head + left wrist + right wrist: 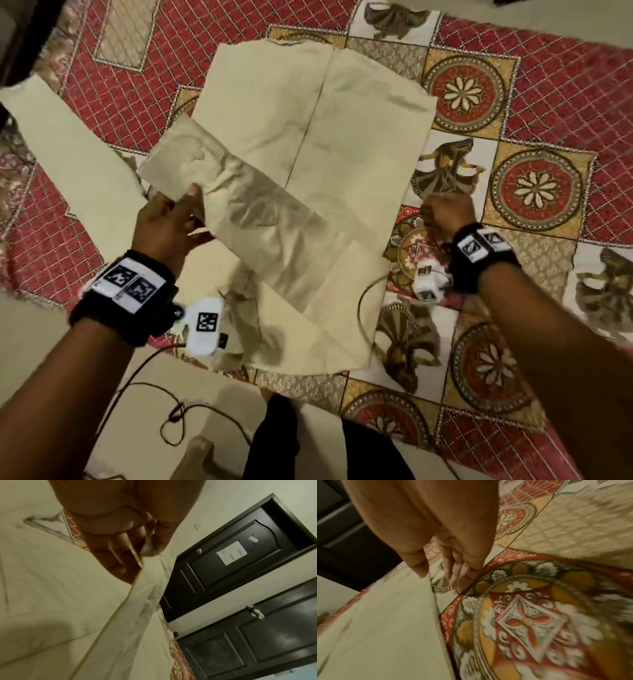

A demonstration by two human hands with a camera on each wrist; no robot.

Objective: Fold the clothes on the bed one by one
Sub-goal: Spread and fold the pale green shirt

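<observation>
A cream button-front shirt [342,137] lies flat on the patterned bedsheet [548,102]. One long sleeve [246,212] is folded slantwise across the shirt's front. My left hand [171,219] pinches that sleeve's cuff end between thumb and fingers, slightly lifted; the left wrist view shows the hand [120,540] with the fabric edge [133,608] running from its fingers. My right hand [445,214] hovers at the shirt's right edge. In the right wrist view its fingers [458,577] hang relaxed, their tips on the sheet [530,615] beside the shirt's hem [385,628], holding nothing.
Another strip of cream cloth [75,147] lies at the left of the bed. A dark cable [178,411] loops on the pale floor near my legs [291,445]. Two dark doors [240,561] stand beyond the bed.
</observation>
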